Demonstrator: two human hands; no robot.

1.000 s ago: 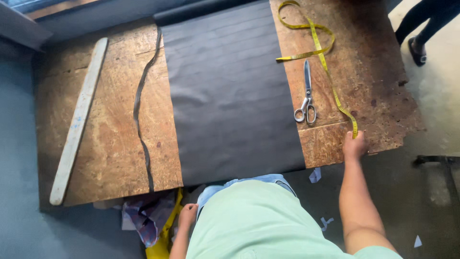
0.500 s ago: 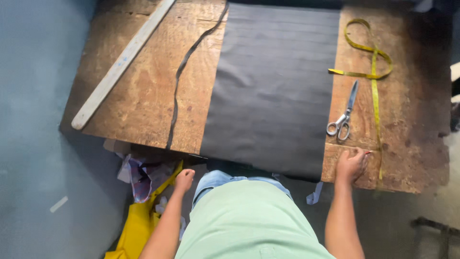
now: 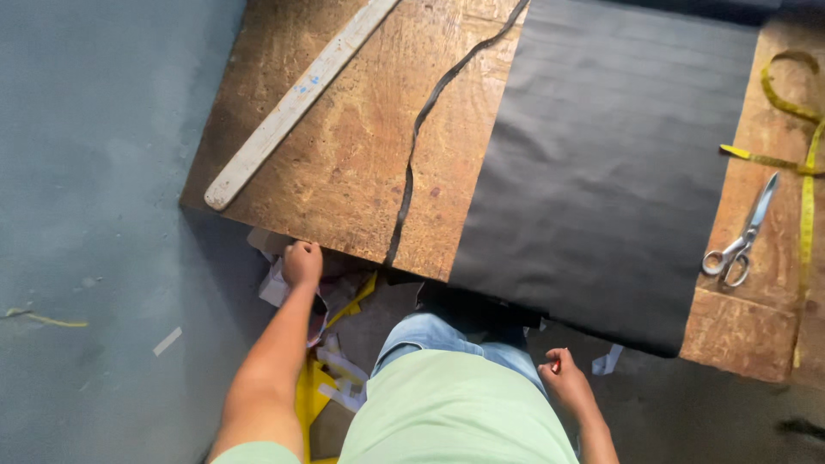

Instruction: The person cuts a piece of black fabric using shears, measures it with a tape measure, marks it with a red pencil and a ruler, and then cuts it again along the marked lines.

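The left hand (image 3: 302, 263), fingers curled into soft, light fabric scraps (image 3: 335, 296) below the counter (image 3: 344, 163) edge, should pinch a fold; the right hand (image 3: 563, 378), loosely curled, appears to pinch something small.

A: Even, soft daylight; the wooden tabletop (image 3: 344, 163) reads warm and moderately bright, with mild glare along the pale wooden straightedge (image 3: 296, 103).

B: Shadows?

A: A soft band of shade lies under the table's near edge — over the scraps by the left hand (image 3: 302, 263). The black sheet (image 3: 601, 163) is dark, yet faint creases show.

B: Sharpness?

A: Largely in focus; slight softness at the right hand (image 3: 563, 382) and the blue-grey floor (image 3: 86, 215). The table edges slant — a tilted view.
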